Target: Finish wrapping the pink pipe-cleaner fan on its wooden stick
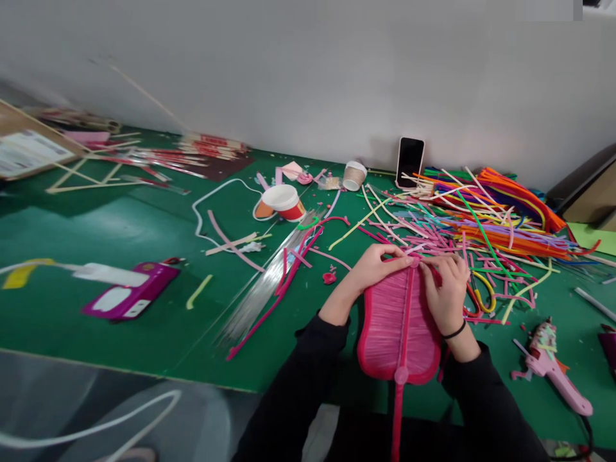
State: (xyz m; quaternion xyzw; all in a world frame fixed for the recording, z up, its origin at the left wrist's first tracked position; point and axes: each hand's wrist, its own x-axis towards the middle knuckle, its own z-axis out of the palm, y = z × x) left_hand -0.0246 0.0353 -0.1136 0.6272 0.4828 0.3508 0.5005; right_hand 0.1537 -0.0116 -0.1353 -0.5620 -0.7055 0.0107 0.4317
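Note:
A pink hand fan (387,330) with a darker pink fuzzy rim, a central rib and a round disc above its handle is held upright over the table edge. My left hand (378,268) pinches the fan's top edge, fingertips at a small pink knob there. My right hand (446,289), with a black band on the wrist, grips the same edge from the other side, its thumb on the face. A light pipe cleaner tip shows between the fingertips. Yellow-and-red-handled scissors (485,296) lie just right of my right hand.
A pink glue gun (553,372) lies at right. Colourful pipe cleaners (500,218) heap behind it. A phone (410,163) leans on the wall near a paper cup (355,176). Left are a paper bowl (289,206), thin wires (262,298) and a purple box (156,289).

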